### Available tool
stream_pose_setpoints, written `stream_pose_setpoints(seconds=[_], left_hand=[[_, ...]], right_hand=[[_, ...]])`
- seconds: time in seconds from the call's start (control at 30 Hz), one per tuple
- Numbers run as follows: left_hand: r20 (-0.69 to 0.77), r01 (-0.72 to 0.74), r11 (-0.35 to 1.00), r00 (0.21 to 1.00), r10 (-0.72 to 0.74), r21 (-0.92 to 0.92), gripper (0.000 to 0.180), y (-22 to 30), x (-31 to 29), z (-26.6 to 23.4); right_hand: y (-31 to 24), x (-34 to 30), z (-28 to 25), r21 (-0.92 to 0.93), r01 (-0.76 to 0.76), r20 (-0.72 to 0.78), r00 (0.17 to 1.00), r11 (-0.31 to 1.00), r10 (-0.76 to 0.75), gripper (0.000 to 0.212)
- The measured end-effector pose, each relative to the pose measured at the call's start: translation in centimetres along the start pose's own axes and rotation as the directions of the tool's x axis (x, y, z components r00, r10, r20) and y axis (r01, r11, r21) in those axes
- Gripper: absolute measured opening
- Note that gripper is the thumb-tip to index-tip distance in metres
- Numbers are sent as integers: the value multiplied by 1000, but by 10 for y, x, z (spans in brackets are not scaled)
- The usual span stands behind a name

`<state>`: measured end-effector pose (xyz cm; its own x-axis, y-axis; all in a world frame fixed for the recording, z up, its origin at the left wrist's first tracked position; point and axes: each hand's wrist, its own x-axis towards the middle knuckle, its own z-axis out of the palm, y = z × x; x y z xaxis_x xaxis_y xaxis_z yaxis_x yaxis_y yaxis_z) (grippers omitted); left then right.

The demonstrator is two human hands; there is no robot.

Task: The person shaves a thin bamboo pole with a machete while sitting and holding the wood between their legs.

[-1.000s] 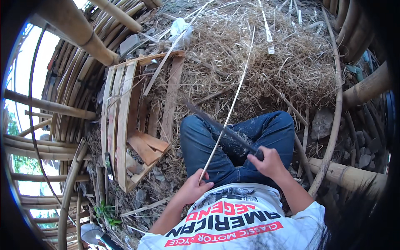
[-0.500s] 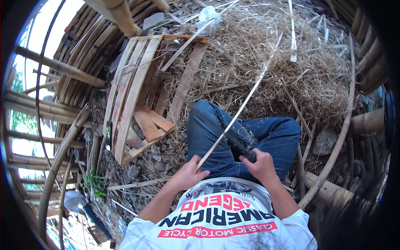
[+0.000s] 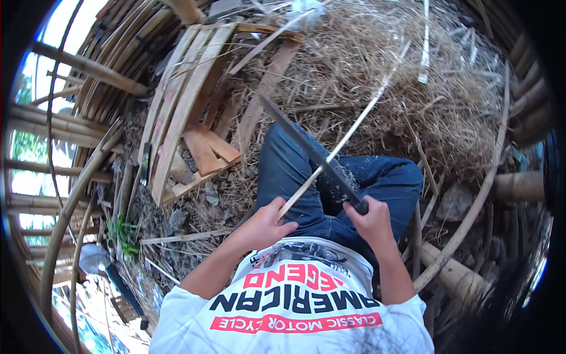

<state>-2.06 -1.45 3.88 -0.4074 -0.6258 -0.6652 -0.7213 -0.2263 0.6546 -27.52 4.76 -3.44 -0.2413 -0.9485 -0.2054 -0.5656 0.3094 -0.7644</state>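
Note:
I sit cross-legged in blue jeans (image 3: 283,171). My left hand (image 3: 265,223) is closed around the near end of a long, thin, pale bamboo strip (image 3: 361,118). The strip slants up and to the right, over my lap toward a heap of shavings. In my right hand (image 3: 372,223) is the dark handle of a machete, gripped firmly. Its long dark blade (image 3: 290,130) points up and to the left and crosses the strip above my lap. Whether blade and strip touch there, I cannot tell. Fine shavings cling to the jeans.
A slatted wooden crate (image 3: 190,97) lies tilted ahead on the left. Dry curly shavings (image 3: 454,127) are heaped ahead on the right. A curved pole (image 3: 486,197) and a thick bamboo piece (image 3: 454,274) lie to my right. Bamboo rails (image 3: 88,69) line the left side.
The machete has swung so that its blade now stretches up-left across the strip. My left hand keeps its hold on the strip. The whole view has shifted slightly.

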Motion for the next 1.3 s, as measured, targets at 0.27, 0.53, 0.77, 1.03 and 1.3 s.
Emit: stream_pose_setpoints(seconds=[0.27, 0.53, 0.77, 1.03, 1.3], left_hand=[[27, -18, 997, 1000, 16, 74, 39, 19, 15, 6], [-73, -48, 999, 996, 47, -9, 35, 14, 9, 2], [22, -31, 999, 999, 32, -16, 39, 12, 22, 10], [-67, 47, 980, 997, -35, 191, 41, 27, 5, -6], [-119, -41, 971, 990, 71, 235, 39, 16, 18, -1]], right_hand=[[-15, -24, 12, 217, -169, 39, 986, 961, 164, 42], [13, 12, -7, 110, -196, -48, 978, 975, 202, 44], [-11, -19, 18, 136, -12, 4, 1000, 991, 11, 30], [14, 21, -3, -84, -58, -21, 998, 995, 56, 13], [-16, -7, 22, 68, -105, 62, 993, 992, 101, 16]])
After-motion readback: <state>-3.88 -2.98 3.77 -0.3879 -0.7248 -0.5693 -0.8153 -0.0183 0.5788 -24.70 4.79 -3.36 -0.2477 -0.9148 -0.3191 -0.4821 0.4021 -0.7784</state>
